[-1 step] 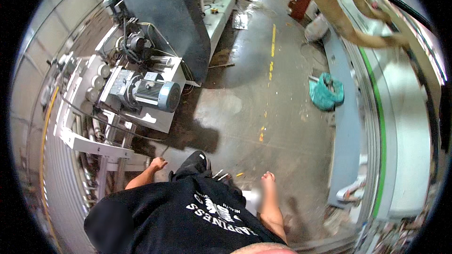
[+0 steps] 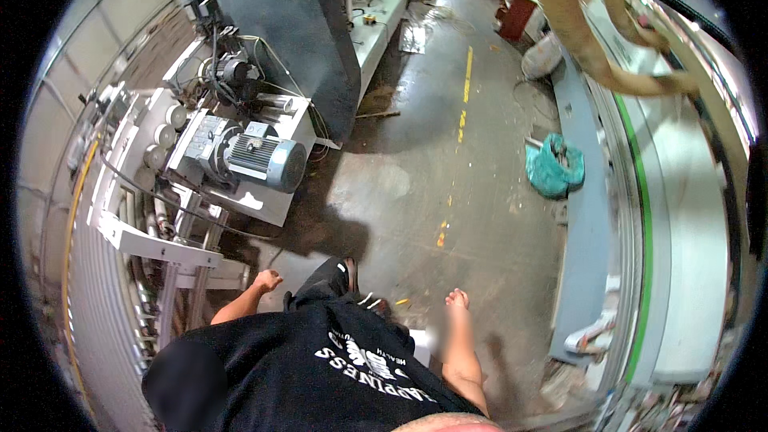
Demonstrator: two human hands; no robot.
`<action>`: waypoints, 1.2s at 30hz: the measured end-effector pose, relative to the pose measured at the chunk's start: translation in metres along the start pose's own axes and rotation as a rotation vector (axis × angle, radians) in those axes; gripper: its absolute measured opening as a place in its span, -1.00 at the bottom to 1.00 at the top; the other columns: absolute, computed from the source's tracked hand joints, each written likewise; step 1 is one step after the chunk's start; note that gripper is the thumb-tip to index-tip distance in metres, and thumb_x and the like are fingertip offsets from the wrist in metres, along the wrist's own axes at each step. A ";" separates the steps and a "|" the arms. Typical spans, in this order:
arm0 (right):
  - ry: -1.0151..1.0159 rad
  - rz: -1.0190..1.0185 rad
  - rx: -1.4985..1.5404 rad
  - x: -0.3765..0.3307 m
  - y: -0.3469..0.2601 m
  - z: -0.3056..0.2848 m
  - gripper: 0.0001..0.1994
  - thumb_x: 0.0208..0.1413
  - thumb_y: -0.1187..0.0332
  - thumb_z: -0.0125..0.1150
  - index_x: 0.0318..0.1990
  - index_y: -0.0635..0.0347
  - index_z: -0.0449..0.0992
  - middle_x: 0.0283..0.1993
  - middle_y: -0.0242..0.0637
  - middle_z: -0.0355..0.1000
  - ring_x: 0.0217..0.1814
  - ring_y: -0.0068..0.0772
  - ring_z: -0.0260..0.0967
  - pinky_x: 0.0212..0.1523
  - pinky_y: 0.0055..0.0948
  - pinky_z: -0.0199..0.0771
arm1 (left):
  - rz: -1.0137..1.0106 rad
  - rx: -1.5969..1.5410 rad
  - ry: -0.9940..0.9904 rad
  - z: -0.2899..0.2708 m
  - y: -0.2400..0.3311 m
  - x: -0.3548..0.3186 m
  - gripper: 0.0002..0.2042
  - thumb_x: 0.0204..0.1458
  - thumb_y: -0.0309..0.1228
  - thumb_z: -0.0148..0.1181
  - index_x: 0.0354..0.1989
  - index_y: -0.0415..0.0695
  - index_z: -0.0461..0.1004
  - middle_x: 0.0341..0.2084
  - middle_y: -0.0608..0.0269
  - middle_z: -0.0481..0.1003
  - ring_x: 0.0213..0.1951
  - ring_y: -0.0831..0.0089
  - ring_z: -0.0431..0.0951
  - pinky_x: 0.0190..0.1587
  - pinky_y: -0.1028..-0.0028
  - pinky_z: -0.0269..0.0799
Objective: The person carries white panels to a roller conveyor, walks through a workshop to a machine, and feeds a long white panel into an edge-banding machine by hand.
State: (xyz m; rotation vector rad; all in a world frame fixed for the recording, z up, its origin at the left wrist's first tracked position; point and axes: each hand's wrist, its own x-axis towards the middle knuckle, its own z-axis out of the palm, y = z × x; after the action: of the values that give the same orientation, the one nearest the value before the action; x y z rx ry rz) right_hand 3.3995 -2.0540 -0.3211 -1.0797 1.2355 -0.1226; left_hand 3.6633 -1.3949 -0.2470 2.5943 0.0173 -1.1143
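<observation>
My left hand (image 2: 267, 281) hangs low beside my body, its fingers curled in, with no object showing in it. It is nearest to the white machine frame (image 2: 164, 250) on the left. On the other side, my right hand (image 2: 457, 298) is held out over the concrete floor (image 2: 408, 216), fingers bent toward the palm and nothing visible in them. A white flat-sided thing (image 2: 422, 346) shows partly between my black shirt and right forearm; what it is I cannot tell. Below me, one dark shoe (image 2: 352, 274) stands out past my black trousers.
At left, a grey electric motor (image 2: 268, 158) sits on a white machine beside a tall dark grey panel (image 2: 280, 28). A worn yellow line (image 2: 468, 76) runs along the floor. To the right are a teal sack (image 2: 555, 166), a long grey-blue machine base (image 2: 590, 224) and beige hoses (image 2: 572, 28).
The view has shifted slightly, and the teal sack and floor line sit a little lower. More of the dark shoe shows. Both hands keep nearly the same pose.
</observation>
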 end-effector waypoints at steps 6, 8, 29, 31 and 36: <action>-0.132 -0.112 -0.022 0.103 -0.184 0.121 -0.66 0.35 0.12 0.25 0.11 0.10 0.46 -0.18 -0.33 0.54 -0.30 -0.39 0.54 -0.28 -0.37 0.57 | -0.087 0.029 -0.304 0.043 0.037 0.097 -0.48 0.12 0.03 0.24 0.16 0.00 0.60 0.10 0.06 0.61 0.14 -0.03 0.57 0.22 0.17 0.48; -0.228 -0.169 -0.117 0.124 -0.231 0.161 -0.70 0.36 0.15 0.24 0.08 0.11 0.48 -0.18 -0.33 0.54 -0.29 -0.41 0.54 -0.27 -0.38 0.58 | -0.062 -0.050 -0.239 0.036 0.062 0.144 -0.48 0.14 0.07 0.22 0.18 0.04 0.60 0.15 0.07 0.58 0.19 -0.03 0.54 0.25 0.19 0.46; -0.163 0.182 -0.749 0.267 -0.308 0.239 -0.70 0.30 0.19 0.23 0.01 0.20 0.61 -0.09 -0.23 0.62 -0.14 -0.26 0.58 -0.18 -0.24 0.58 | 0.617 -0.923 -0.027 -0.336 0.697 0.588 -0.63 0.25 -0.22 0.29 0.06 -0.28 0.57 -0.13 0.05 0.67 -0.08 0.39 0.64 0.05 0.38 0.52; -0.087 0.305 -0.587 0.311 -0.345 0.275 -0.71 0.29 0.21 0.22 0.00 0.21 0.62 -0.08 -0.23 0.63 -0.15 -0.26 0.58 -0.21 -0.24 0.57 | 0.688 -0.938 -0.084 -0.367 0.752 0.612 -0.62 0.28 -0.22 0.28 0.09 -0.28 0.55 -0.15 0.12 0.66 -0.08 0.50 0.61 0.04 0.41 0.51; -0.261 0.255 -0.747 0.483 -0.505 0.387 -0.73 0.30 0.24 0.19 -0.03 0.22 0.62 -0.13 -0.22 0.63 -0.20 -0.40 0.57 -0.28 -0.26 0.54 | 0.611 -0.266 -0.065 -0.427 0.779 0.710 -0.52 0.24 -0.09 0.20 0.16 -0.21 0.54 -0.06 -0.11 0.65 -0.01 -0.02 0.66 0.09 0.21 0.53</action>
State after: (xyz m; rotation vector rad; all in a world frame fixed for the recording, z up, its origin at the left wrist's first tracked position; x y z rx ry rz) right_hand 4.1268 -2.3842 -0.3231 -1.4969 1.1887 0.7064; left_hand 4.5634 -2.0900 -0.2544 2.1032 -0.5611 -0.8884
